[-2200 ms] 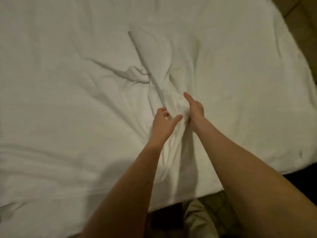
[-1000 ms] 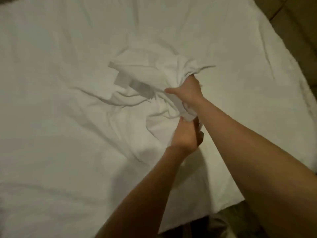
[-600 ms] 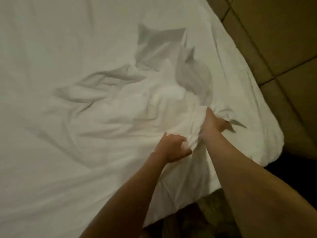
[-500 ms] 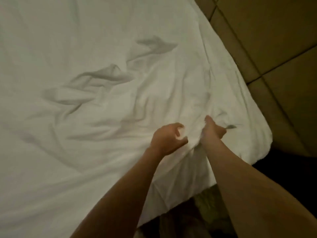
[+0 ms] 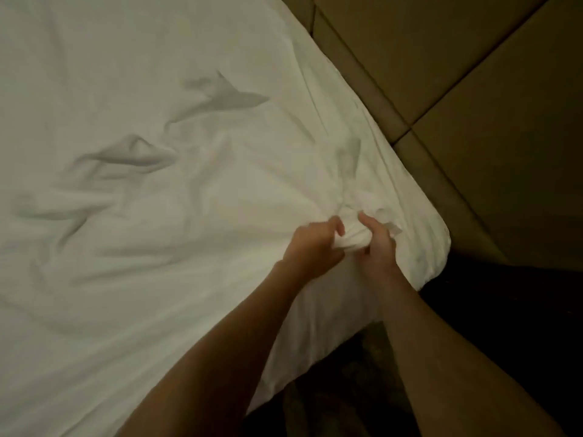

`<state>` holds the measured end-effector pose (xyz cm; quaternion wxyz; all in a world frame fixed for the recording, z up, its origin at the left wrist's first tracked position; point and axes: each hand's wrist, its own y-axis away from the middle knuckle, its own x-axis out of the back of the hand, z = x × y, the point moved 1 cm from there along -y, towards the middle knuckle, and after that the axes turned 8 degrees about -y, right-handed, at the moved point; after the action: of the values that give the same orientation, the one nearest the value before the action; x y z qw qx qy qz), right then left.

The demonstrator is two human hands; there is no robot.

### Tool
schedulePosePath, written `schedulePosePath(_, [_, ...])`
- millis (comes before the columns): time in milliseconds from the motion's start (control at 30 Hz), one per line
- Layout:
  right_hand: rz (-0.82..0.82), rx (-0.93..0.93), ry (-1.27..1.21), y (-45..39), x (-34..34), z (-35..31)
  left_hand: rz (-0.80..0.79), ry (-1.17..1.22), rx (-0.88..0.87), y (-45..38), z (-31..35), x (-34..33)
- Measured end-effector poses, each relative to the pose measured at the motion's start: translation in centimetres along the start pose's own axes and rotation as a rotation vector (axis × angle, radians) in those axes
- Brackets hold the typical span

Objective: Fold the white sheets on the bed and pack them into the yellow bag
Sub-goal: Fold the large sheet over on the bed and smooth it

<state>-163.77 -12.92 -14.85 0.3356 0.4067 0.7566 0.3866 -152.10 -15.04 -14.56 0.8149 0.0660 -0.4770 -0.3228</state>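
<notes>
A wrinkled white sheet (image 5: 164,190) covers the bed and fills most of the head view. Near the bed's right front corner my left hand (image 5: 312,247) and my right hand (image 5: 377,247) each grip a bunched fold of that sheet, with a wad of cloth (image 5: 355,238) between them. Both sets of fingers are curled into the fabric. Ridges of raised cloth run across the sheet to the left. The yellow bag is not in view.
The bed's corner (image 5: 438,241) drops off at the right. Beyond it lies a tan tiled floor (image 5: 457,74) with dark grout lines. A dark shadowed area (image 5: 504,326) sits below the corner, next to my right forearm.
Both hands have dragged the bunched sheet from the middle of the bed toward the right front corner. The lifted heap has flattened into low ridges. The view has swung right, showing the floor.
</notes>
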Motion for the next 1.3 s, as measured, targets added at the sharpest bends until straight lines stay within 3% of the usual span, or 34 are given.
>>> schedulePosePath(100, [0.417, 0.053, 0.237, -0.3, 3.1, 0.8, -0.365, -0.042, 0.013, 0.9, 0.9, -2.8])
schedulePosePath(167, [0.459, 0.184, 0.361, -1.2, 2.8, 0.8, -0.442, 0.043, 0.088, 0.7, 0.5, -3.4])
schedulePosePath(333, [0.275, 0.675, 0.867, -1.9, -2.6, -0.7, -0.193, 0.138, 0.162, -0.3, -1.3, 0.0])
schedulePosePath(433, [-0.018, 0.923, 1.067, -1.1, -7.2, -0.3, -0.033, 0.196, 0.233, -0.2, -3.9, 2.9])
schedulePosePath(600, [-0.49, 1.021, 1.383, 0.4, -14.7, 4.4, 0.25, 0.217, 0.326, 1.4, -11.2, 8.3])
schedulePosePath(800, [-0.74, 1.09, 1.656, 0.9, -23.0, 10.4, 0.559, 0.158, 0.451, 5.0, -22.6, 15.6])
schedulePosePath(900, [-0.7, 1.231, 1.801, 0.0, -27.8, 10.4, 0.558, 0.048, 0.47, 5.3, -26.3, 17.8])
schedulePosePath(1000, [-0.676, 1.18, 2.025, -1.6, -31.6, 10.2, 0.454, 0.0, 0.517, 2.9, -27.1, 18.6])
schedulePosePath(1133, [-0.779, 1.183, 2.255, -4.2, -34.4, 11.0, 0.229, -0.217, 0.536, -2.1, -26.5, 19.0])
schedulePosePath(1300, [-0.847, 1.183, 2.466, -5.2, -36.2, 11.9, 0.098, -0.327, 0.589, -4.8, -27.4, 19.8])
